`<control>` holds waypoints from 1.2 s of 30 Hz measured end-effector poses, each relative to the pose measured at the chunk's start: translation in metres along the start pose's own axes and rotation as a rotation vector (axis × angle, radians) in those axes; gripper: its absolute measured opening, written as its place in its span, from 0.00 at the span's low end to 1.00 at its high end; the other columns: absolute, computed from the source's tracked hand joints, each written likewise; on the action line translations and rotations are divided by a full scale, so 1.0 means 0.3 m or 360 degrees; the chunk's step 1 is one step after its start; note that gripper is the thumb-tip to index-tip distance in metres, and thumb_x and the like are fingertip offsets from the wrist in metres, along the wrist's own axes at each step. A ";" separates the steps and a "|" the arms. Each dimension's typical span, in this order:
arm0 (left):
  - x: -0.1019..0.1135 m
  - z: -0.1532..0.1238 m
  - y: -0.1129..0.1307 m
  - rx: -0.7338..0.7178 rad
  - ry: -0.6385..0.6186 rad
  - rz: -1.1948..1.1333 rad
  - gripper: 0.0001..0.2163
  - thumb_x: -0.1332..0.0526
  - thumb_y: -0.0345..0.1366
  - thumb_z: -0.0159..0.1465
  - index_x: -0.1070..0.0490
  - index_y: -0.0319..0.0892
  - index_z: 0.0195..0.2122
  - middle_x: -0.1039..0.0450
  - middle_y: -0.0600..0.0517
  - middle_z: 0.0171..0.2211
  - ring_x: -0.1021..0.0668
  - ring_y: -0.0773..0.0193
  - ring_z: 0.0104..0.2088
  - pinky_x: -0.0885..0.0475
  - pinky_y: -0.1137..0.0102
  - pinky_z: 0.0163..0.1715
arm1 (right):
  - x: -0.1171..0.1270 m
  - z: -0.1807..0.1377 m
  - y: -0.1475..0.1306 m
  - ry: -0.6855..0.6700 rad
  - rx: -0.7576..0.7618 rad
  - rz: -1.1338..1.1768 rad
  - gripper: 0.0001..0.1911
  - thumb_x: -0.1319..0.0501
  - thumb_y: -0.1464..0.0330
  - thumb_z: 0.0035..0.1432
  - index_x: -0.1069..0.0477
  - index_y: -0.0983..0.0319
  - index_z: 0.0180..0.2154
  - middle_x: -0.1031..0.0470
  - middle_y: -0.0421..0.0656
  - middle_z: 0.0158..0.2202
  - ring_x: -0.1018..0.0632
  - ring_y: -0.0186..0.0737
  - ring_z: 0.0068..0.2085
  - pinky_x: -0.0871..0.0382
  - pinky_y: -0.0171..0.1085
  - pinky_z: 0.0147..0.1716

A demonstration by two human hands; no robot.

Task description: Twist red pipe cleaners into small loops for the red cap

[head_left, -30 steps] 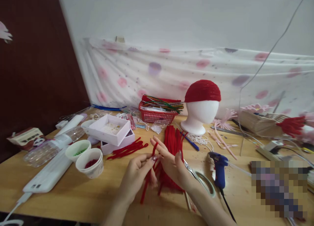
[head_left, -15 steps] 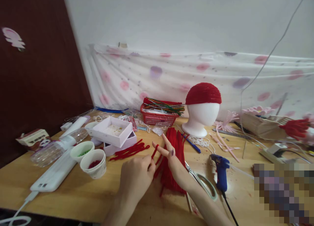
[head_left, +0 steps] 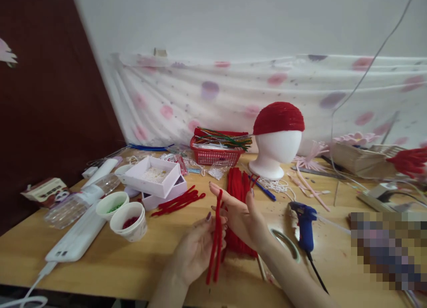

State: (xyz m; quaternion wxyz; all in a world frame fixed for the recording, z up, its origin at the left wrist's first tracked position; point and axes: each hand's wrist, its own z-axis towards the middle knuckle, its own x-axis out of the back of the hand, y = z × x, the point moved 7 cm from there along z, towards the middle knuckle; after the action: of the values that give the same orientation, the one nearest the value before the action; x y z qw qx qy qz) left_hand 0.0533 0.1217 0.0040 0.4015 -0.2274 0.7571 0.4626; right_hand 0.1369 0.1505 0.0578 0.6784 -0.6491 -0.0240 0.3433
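Note:
A red pipe cleaner [head_left: 218, 232] is bent over the index finger of my right hand [head_left: 245, 216], its two ends hanging side by side. That hand has its index finger stretched out and its thumb spread upward. Fingers of my left hand [head_left: 195, 245] curl round the hanging strands from behind, below the bend. Under my right hand lies a thick bundle of red pipe cleaners [head_left: 236, 183], partly covered. A smaller pile of bent red pipe cleaners [head_left: 182, 200] rests to the left. Behind stands a white foam head [head_left: 276, 152] with a red wrapped cap [head_left: 279, 118].
Two cups of beads [head_left: 128, 221] and stacked white boxes [head_left: 150, 176] occupy the left side. A red basket [head_left: 216, 156] of pipe cleaners stands at the back. On the right are a blue glue gun [head_left: 305, 228], scissors [head_left: 288, 243] partly under my forearm, and a blue pen [head_left: 263, 188].
My left hand has turned from a fist to show its palm side, fingers behind the strands. The pipe cleaner's ends now hang down in sight. My right hand has tilted and covers more scissors.

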 end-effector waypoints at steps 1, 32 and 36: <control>-0.018 -0.001 -0.015 0.0063 -0.0101 -0.0096 0.17 0.21 0.39 0.44 0.20 0.37 0.32 0.23 0.52 0.28 0.26 0.70 0.26 0.32 0.75 0.28 | -0.006 -0.003 -0.002 -0.0020 -0.0006 0.0041 0.39 0.55 0.37 0.58 0.25 0.53 0.55 0.41 0.43 0.69 0.28 0.53 0.53 0.38 0.53 0.54; 0.004 -0.019 0.083 -0.0253 0.0202 0.0683 0.16 0.28 0.46 0.52 0.23 0.37 0.32 0.34 0.59 0.16 0.33 0.74 0.14 0.38 0.78 0.14 | 0.003 0.000 0.010 -0.0104 0.0107 -0.0083 0.39 0.56 0.35 0.56 0.31 0.46 0.59 0.52 0.35 0.73 0.47 0.56 0.69 0.54 0.57 0.65; -0.004 -0.030 0.019 0.0127 -0.0084 0.0082 0.08 0.32 0.35 0.60 0.25 0.36 0.28 0.39 0.61 0.16 0.41 0.82 0.12 0.45 0.85 0.12 | 0.003 -0.002 0.003 -0.0112 0.0040 0.0074 0.43 0.60 0.34 0.56 0.29 0.49 0.58 0.41 0.40 0.69 0.39 0.56 0.65 0.48 0.57 0.62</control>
State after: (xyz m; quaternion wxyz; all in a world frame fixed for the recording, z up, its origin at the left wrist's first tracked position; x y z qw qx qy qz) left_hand 0.0464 0.1164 0.0100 0.4181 -0.1794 0.7696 0.4480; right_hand 0.1374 0.1502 0.0564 0.6772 -0.6283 -0.0283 0.3819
